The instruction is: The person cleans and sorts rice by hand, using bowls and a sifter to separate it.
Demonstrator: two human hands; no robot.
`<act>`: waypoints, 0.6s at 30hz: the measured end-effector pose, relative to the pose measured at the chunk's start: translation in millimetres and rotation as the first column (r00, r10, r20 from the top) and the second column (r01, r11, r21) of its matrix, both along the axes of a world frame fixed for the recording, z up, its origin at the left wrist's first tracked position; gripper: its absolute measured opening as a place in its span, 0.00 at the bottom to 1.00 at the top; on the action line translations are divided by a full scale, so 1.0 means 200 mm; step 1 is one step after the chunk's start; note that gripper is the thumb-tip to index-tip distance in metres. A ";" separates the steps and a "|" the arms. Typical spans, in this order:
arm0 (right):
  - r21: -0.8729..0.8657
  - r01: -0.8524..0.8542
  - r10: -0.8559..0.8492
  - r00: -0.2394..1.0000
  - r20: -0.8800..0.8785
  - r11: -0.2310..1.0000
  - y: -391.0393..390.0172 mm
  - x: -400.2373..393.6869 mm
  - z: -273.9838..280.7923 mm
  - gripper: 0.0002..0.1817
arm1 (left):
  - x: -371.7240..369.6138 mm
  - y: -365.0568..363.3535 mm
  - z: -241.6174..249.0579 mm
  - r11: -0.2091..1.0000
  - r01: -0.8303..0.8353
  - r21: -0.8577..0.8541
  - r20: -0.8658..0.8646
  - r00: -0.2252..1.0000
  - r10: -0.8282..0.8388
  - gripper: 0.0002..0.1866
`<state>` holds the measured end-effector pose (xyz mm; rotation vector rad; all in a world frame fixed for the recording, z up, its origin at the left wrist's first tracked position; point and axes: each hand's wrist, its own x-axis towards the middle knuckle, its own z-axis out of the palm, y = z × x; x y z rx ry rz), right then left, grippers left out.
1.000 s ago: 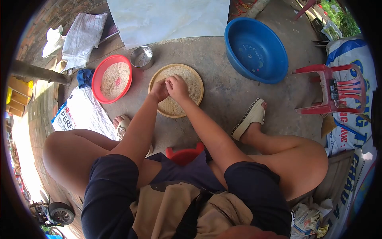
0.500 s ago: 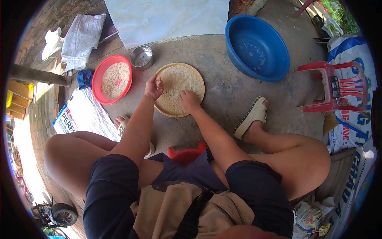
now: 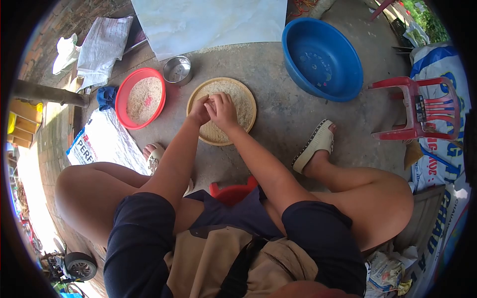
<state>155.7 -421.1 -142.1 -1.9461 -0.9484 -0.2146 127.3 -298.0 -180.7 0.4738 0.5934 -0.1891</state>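
A round woven tray (image 3: 214,137) with pale grains spread on it lies on the floor in front of me. Over its left half, my left hand (image 3: 200,110) is curled, and what it holds, if anything, is hidden. My right hand (image 3: 223,110) touches it from the right, its fingers stretched out over the left one. Just left of the tray stands a red basin (image 3: 119,107) holding more grains with a pinkish patch on top. A small metal bowl (image 3: 177,70) sits between the basin and the tray's upper edge.
A large blue basin (image 3: 348,59) stands at the upper right, with a red plastic chair (image 3: 408,111) beyond it. A pale marbled sheet (image 3: 211,22) lies at the top. White printed sacks (image 3: 104,141) are at the left and right. My sandalled feet flank the tray.
My right hand has lifted off the grains and moved up and left to meet my left hand. Its fingers have opened out. The left hand has shifted slightly right.
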 end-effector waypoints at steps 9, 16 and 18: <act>-0.365 0.033 -0.072 0.993 -0.094 0.931 -0.32 -0.02 -0.24 0.15 | 0.01 0.21 -0.13 0.992 -0.042 -0.119 -0.061 0.998 0.035 0.23; -0.462 -0.016 0.014 1.000 -0.009 0.887 -0.33 -0.03 -0.32 0.10 | -0.09 0.19 -0.18 0.996 0.011 -0.088 -0.111 0.994 -0.021 0.24; -0.469 -0.030 0.022 1.000 -0.022 0.883 -0.33 -0.02 -0.33 0.09 | -0.09 0.18 -0.16 0.991 0.062 -0.115 -0.004 0.998 -0.063 0.25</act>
